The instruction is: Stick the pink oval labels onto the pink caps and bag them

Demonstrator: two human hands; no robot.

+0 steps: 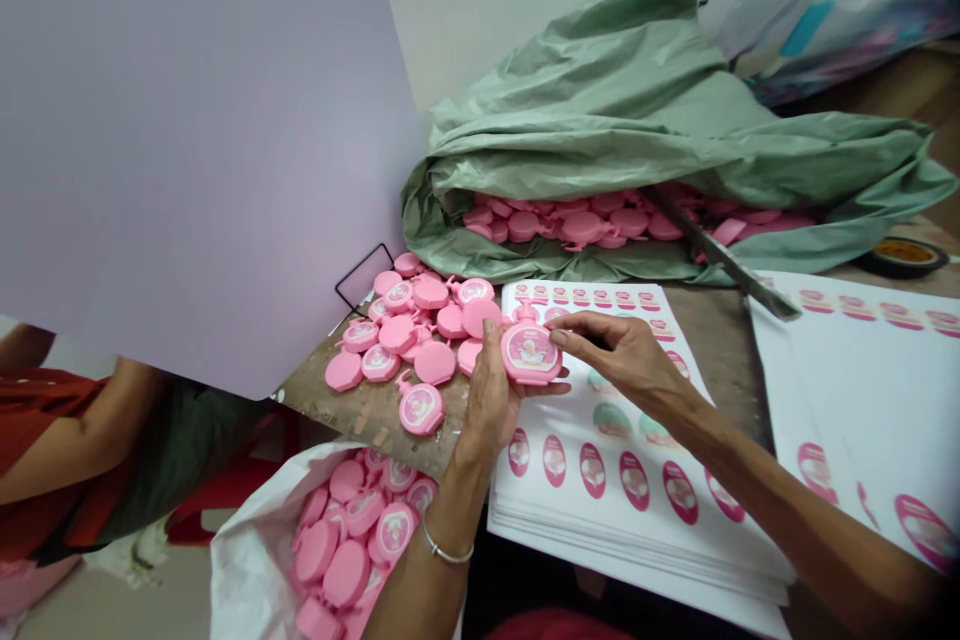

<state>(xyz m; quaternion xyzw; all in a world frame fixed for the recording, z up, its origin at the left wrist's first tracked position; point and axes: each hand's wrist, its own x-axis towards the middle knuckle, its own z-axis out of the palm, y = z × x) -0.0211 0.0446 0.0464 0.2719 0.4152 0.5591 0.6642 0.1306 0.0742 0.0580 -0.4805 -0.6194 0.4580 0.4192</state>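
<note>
A flat pink bottle-shaped plastic piece (pixel 531 352) with a pump-style top and an oval label sits in my left hand (pixel 489 395). My right hand (pixel 622 358) reaches in from the right, its fingertips pinching the piece's right edge at the label. Beneath my hands lies a stack of white sticker sheets (pixel 600 480) printed with pink ovals. A loose pile of similar pink pieces (pixel 412 325) covers a worn wooden board (pixel 360 410) just left of my left hand. Below my left forearm, a white sack (pixel 251 570) holds more pink pieces.
A green woven sack (pixel 600 120) lies folded open at the back, full of pink pieces (pixel 585 225). A metal ruler (pixel 720 250), a second sticker stack (pixel 847 400) and a tape roll (pixel 900 255) lie right. A lilac board (pixel 187 140) looms left, with a co-worker's arm (pixel 67 440) below.
</note>
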